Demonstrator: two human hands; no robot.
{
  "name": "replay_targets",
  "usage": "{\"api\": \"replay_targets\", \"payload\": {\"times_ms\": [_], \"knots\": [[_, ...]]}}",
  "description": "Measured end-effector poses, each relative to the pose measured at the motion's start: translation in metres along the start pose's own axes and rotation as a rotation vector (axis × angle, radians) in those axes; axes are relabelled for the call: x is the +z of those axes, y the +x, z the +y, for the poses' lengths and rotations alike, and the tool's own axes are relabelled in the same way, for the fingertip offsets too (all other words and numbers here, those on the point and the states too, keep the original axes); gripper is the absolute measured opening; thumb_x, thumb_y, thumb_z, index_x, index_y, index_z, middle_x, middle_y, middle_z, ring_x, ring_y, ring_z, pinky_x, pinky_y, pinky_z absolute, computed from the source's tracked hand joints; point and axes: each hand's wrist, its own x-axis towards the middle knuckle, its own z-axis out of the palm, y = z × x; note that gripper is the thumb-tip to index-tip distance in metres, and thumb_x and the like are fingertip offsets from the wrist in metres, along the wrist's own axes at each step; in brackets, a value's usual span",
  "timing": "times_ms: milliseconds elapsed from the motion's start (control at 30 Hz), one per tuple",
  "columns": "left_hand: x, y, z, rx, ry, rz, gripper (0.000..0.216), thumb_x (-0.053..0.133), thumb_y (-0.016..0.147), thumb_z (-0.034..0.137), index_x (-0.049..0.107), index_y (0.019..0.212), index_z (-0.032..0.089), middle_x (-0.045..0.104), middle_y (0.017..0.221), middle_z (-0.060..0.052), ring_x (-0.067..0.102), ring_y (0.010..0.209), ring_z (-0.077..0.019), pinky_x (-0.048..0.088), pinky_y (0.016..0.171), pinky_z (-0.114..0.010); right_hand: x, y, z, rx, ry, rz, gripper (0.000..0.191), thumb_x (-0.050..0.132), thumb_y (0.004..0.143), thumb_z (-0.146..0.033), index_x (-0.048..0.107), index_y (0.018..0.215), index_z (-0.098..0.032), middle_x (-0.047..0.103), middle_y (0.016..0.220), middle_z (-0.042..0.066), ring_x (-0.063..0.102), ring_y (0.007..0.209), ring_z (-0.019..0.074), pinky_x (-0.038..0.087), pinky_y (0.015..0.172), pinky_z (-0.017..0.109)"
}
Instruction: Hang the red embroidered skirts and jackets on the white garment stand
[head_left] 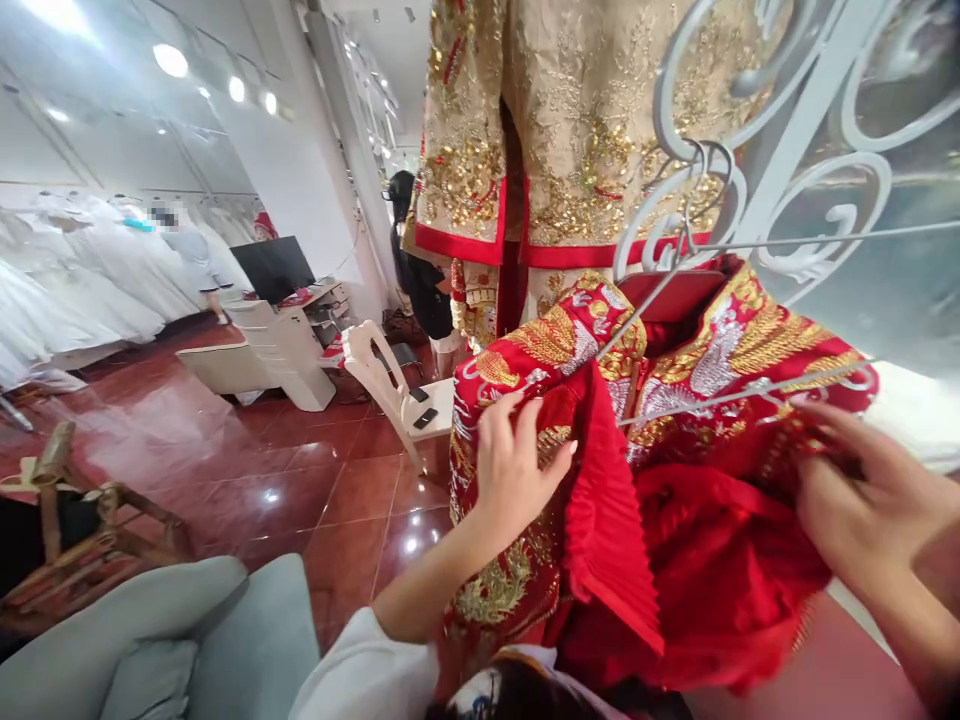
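Note:
A red jacket (720,345) embroidered in gold and silver hangs in front of me. In front of it hangs a red pleated garment (611,500), its cloth bunched toward the lower right. A thin wire hanger (720,402) crosses the jacket's front. My left hand (514,465) rests at the left of the pleats, against the red cloth, with thumb and fingers apart. At the jacket's right side, my right hand (862,490) is closed on the red cloth near the hanger's end; its fingertips are blurred and partly hidden.
A white scrolled metal rack (802,110) stands behind, with a gold sequinned garment (585,150) above. Left are a white chair (397,400) with phones, a grey-green sofa (247,610), a wooden frame (90,540) and a desk with a monitor (274,268). People stand farther back.

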Motion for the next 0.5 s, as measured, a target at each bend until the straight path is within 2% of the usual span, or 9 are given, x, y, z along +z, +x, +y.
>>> {"api": "replay_targets", "payload": {"times_ms": [100, 200, 300, 400, 500], "knots": [[0.014, 0.002, 0.02, -0.072, -0.039, -0.096, 0.048, 0.054, 0.083, 0.027, 0.042, 0.127, 0.014, 0.054, 0.121, -0.021, 0.053, 0.113, -0.0326, 0.045, 0.095, -0.049, 0.007, 0.014, -0.016, 0.033, 0.187, 0.033, 0.041, 0.046, 0.066, -0.021, 0.069, 0.101, -0.017, 0.069, 0.077, 0.009, 0.065, 0.066, 0.0236, 0.049, 0.057, 0.033], [0.02, 0.017, 0.027, -0.206, -0.106, -0.205, 0.043, 0.058, 0.08, 0.028, 0.047, 0.119, 0.014, 0.06, 0.113, -0.019, 0.06, 0.103, -0.0335, 0.05, 0.084, -0.048, 0.004, 0.02, -0.025, 0.042, 0.201, -0.032, 0.037, 0.045, 0.067, -0.022, 0.071, 0.093, -0.018, 0.068, 0.072, 0.006, 0.058, 0.055, 0.0184, 0.045, 0.052, 0.031], [0.025, 0.028, 0.03, -0.303, -0.156, -0.311, 0.033, 0.056, 0.081, 0.029, 0.051, 0.11, 0.015, 0.066, 0.097, -0.018, 0.065, 0.087, -0.0338, 0.051, 0.071, -0.046, 0.0, 0.019, -0.031, 0.057, 0.227, -0.083, 0.036, 0.043, 0.066, -0.021, 0.071, 0.09, -0.019, 0.068, 0.071, 0.004, 0.056, 0.054, 0.0159, 0.043, 0.053, 0.028], [0.027, 0.031, 0.028, -0.304, -0.324, -0.35, 0.019, 0.05, 0.084, 0.025, 0.053, 0.102, 0.018, 0.068, 0.087, -0.015, 0.065, 0.079, -0.0297, 0.049, 0.067, -0.04, -0.006, 0.024, -0.032, 0.071, 0.182, -0.158, 0.04, 0.042, 0.065, -0.018, 0.07, 0.093, -0.019, 0.068, 0.074, 0.004, 0.058, 0.058, 0.016, 0.043, 0.057, 0.028], [0.012, 0.033, 0.015, -0.223, -0.532, -0.397, 0.017, 0.046, 0.085, 0.021, 0.054, 0.099, 0.02, 0.069, 0.089, -0.01, 0.064, 0.075, -0.0231, 0.049, 0.07, -0.036, -0.021, 0.042, -0.024, 0.142, 0.089, -0.281, 0.037, 0.046, 0.064, -0.014, 0.07, 0.093, -0.017, 0.067, 0.072, 0.004, 0.058, 0.06, 0.0161, 0.043, 0.059, 0.028]]}}
